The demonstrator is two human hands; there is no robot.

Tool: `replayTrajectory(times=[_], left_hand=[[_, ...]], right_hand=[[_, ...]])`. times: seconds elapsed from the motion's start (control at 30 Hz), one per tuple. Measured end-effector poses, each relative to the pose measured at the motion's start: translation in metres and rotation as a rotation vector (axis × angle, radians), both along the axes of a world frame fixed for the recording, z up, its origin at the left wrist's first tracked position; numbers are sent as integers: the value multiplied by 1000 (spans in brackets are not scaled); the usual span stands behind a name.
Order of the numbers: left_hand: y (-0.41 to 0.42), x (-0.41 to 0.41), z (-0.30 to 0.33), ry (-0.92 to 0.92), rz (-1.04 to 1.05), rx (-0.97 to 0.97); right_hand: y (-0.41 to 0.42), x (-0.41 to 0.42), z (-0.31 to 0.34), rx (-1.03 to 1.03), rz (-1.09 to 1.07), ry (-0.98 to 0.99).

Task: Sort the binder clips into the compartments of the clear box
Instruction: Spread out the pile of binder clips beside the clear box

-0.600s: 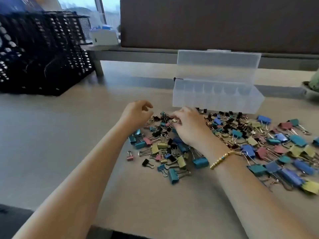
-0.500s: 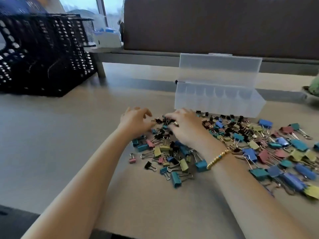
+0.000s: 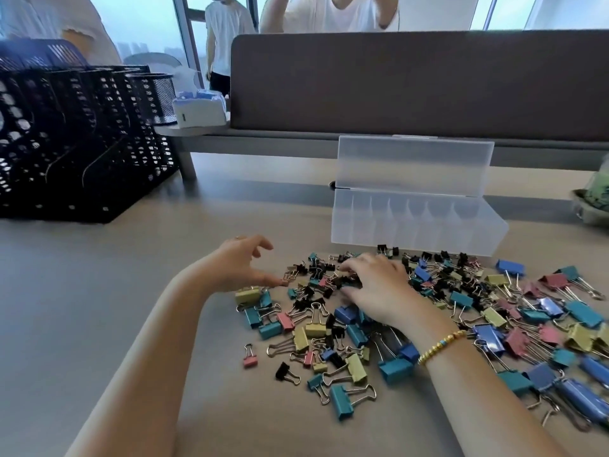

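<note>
a: looking down at the table [image 3: 99, 308], what do you see?

b: i see binder clips [image 3: 428, 311] of many colours and sizes spread in a pile just in front of the clear box [image 3: 415, 225], whose lid stands open. i can't make out any clips in its compartments.

a: and my hands?

b: the right hand [image 3: 379, 288] lies palm down on the small black clips in the middle of the pile, fingers bent over them; i can't tell if it grips one. the left hand [image 3: 240, 265] is at the pile's left edge, fingers loosely curled and apart, thumb tip touching the table beside a yellow clip [image 3: 247, 295].

a: anything else?

b: a black mesh rack [image 3: 75, 143] at far left.
</note>
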State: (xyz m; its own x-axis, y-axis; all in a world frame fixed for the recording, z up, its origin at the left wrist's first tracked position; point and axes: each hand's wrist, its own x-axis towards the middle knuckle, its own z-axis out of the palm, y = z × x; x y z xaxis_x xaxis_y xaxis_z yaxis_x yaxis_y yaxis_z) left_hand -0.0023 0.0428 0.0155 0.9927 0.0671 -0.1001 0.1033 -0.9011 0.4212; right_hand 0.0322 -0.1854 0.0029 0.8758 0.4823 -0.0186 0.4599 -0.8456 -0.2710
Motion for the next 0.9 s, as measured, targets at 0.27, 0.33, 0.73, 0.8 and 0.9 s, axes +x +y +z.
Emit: replayTrajectory(times=[0.27, 0.33, 0.73, 0.8, 0.9], left_hand=[[-16, 6, -10, -55, 12, 29], [-19, 8, -13, -113, 12, 13], [-33, 14, -16, -50, -85, -15], [-32, 16, -19, -104, -60, -4], [-30, 14, -19, -88, -72, -12]], right_hand=[[38, 10, 8, -85, 239, 212], [42, 17, 7, -90, 224, 215], [34, 27, 10, -228, 249, 242], [36, 28, 8, -185, 229, 236], [38, 30, 5, -129, 184, 218]])
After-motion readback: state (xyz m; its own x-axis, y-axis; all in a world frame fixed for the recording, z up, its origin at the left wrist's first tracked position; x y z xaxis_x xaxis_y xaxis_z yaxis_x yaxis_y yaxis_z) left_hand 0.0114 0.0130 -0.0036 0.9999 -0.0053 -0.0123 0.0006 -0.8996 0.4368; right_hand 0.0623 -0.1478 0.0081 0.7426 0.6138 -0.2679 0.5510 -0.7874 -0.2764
